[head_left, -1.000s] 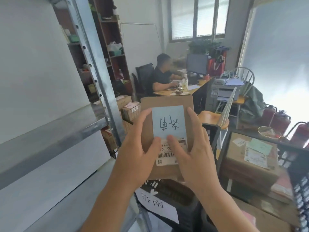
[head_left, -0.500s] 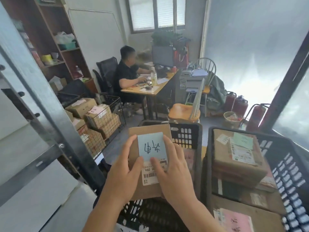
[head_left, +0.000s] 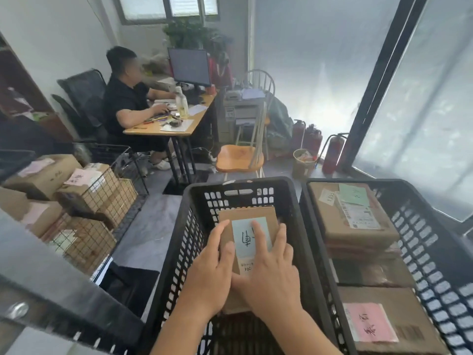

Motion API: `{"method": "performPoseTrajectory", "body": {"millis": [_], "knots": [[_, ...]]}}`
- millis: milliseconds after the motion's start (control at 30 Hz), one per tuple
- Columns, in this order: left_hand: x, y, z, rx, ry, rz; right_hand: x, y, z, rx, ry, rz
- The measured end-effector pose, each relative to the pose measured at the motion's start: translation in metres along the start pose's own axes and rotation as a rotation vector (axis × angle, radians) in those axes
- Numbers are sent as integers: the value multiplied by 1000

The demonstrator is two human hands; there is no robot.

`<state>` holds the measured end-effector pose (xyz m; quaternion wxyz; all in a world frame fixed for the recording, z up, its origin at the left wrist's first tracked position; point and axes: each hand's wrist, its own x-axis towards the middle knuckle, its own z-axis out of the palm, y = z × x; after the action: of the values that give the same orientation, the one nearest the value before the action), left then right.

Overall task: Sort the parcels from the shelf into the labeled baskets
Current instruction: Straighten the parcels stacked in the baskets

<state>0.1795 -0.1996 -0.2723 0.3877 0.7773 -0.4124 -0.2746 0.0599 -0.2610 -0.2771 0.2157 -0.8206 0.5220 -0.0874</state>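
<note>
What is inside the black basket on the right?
The right basket holds brown parcels: a stack at the far end topped by a box with a green note, and a near box with a pink note. Whatever lies beneath them is covered.

We see a brown parcel (head_left: 247, 216) with a pale blue label (head_left: 249, 235), black perforated baskets (head_left: 194, 226), and at near right a pink label (head_left: 368, 322).

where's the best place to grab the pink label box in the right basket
Probably by its two long side edges, coming straight down from above. The pink-label box lies flat in the right basket with its broad top face up. The basket wall and a dark parcel crowd its sides, so only the top looks open; slip fingers down the edges.
</note>
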Motion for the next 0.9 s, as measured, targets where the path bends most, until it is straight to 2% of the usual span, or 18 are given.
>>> {"method": "performPoseTrajectory", "body": {"millis": [200, 333, 500, 633, 733, 800, 900], "knots": [[21, 10, 12, -139, -74, 10, 37, 0, -6, -37, -2, 47], [30, 0, -10, -158, -1, 0, 46, 12, -13, -70, -25, -76], [48, -30, -45, 158, 219, 36, 25, 34, -18, -158, -287, -480], [63, -50, -50, 360, 279, 100, 11, 38, -11, -235, -595, -772], [75, -76, -47, 503, 253, 85, 11, 47, 3, -381, -713, -957], [80, -93, -43, 542, 198, 17, 13, 55, 13, -437, -763, -1002], [76, -107, -32, 551, 168, -32, 20, 67, 26, -455, -824, -955]]}}
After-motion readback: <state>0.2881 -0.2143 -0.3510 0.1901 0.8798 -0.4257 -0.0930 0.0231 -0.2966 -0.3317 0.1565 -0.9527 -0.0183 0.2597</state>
